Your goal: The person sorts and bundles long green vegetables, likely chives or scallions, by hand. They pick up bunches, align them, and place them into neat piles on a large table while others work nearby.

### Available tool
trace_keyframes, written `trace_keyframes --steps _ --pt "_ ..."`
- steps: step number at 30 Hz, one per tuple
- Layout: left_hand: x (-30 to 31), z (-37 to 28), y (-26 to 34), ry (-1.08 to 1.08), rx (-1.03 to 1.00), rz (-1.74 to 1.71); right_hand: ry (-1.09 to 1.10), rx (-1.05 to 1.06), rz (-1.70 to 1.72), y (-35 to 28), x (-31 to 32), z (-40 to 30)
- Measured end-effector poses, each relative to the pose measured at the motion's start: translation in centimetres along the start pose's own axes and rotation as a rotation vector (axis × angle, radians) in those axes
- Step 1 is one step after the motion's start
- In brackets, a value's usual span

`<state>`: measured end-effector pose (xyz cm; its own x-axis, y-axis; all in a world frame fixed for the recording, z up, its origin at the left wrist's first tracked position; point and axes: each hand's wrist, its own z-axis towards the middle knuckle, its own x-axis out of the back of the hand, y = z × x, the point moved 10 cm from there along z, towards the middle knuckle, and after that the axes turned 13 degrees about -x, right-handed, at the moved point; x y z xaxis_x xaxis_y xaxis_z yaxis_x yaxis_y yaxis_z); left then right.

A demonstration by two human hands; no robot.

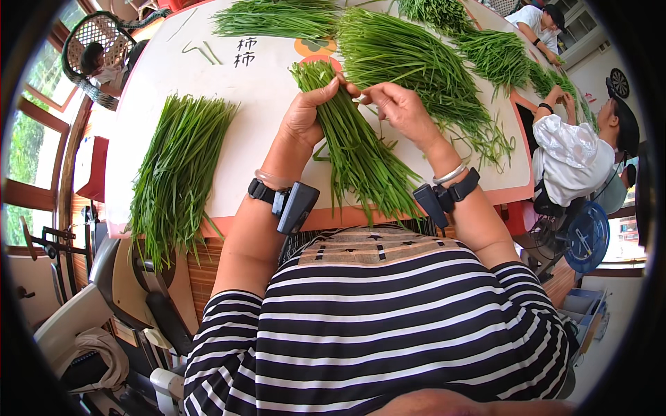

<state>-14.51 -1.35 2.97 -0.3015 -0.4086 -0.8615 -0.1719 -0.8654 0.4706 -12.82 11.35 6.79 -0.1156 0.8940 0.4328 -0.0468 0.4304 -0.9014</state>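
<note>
My left hand (312,112) is wrapped around a bunch of green chives (351,140), thumb across the front, close to the cut pale ends. The long leaf tips fan down toward my striped top and over the table's near edge. My right hand (400,106) is raised just right of the bunch. Its thumb and forefinger are pinched together close to my left fingertips; whether a thin leaf is between them is too small to tell. Left of my hands lies a second pile of chives (179,166), its tips hanging past the edge.
A large chive heap (411,67) spreads beyond my right hand, with loose leaves (489,140) beside it. Another pile (276,18) lies at the far side. The white tabletop (260,171) bears printed writing. Two people handle greens at right, one a seated person (567,145).
</note>
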Motion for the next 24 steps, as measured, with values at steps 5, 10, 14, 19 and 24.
trace_keyframes --steps 5,10,14,19,24 --pt "0.4 0.1 0.6 -0.104 0.004 -0.130 -0.261 -0.029 0.073 0.3 -3.1 -1.6" --pt "-4.9 -2.8 7.1 -0.235 -0.069 -0.482 -0.423 -0.028 -0.369 2.9 -1.1 -3.4" --pt "-5.9 -5.9 11.8 -0.203 -0.168 -0.493 0.016 0.216 -0.391 0.6 3.8 -1.9" --pt "-2.5 -6.7 7.7 0.029 -0.097 -0.230 0.455 0.402 -0.853 -1.7 4.6 0.5" --pt "0.7 -7.2 0.2 0.306 0.015 -0.012 0.493 0.549 -0.751 -2.5 5.4 0.6"
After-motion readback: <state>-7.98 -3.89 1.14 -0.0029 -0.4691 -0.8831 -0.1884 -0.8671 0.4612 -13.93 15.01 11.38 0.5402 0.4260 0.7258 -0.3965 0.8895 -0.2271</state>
